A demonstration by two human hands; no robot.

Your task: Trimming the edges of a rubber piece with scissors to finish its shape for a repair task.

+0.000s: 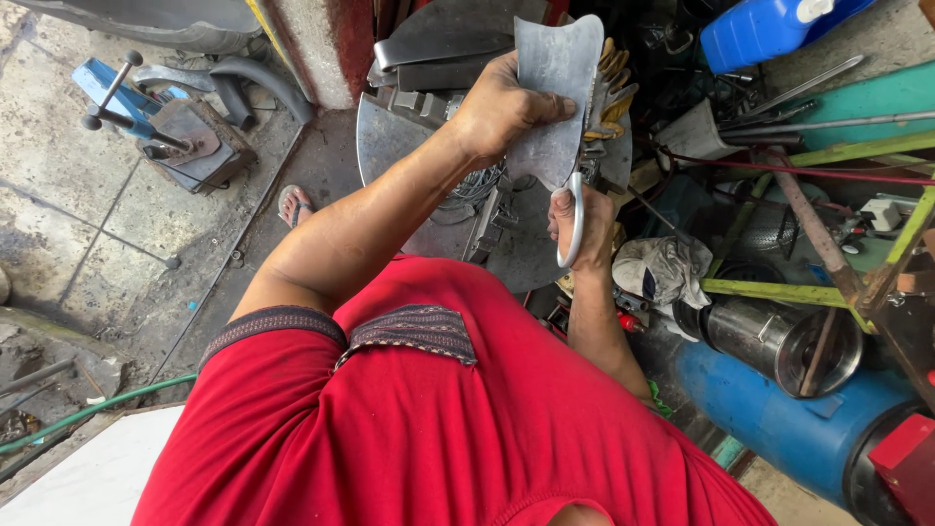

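Observation:
My left hand (502, 107) grips a curved sheet of grey metal (557, 73) and holds it up in front of me. My right hand (582, 222) is closed around the handles of metal snips (578, 216), whose blades run up along the right edge of the sheet. Both arms reach out over my red shirt (409, 429). A large round steel plate (390, 136) lies below the hands.
A blue bench vise (161, 122) stands on the concrete floor at the left. A blue drum (779, 419), a shiny steel cylinder (779, 341), green metal bars (779, 292) and rods crowd the right. Worn gloves (612, 93) lie behind the sheet. A sandalled foot (294, 205) shows.

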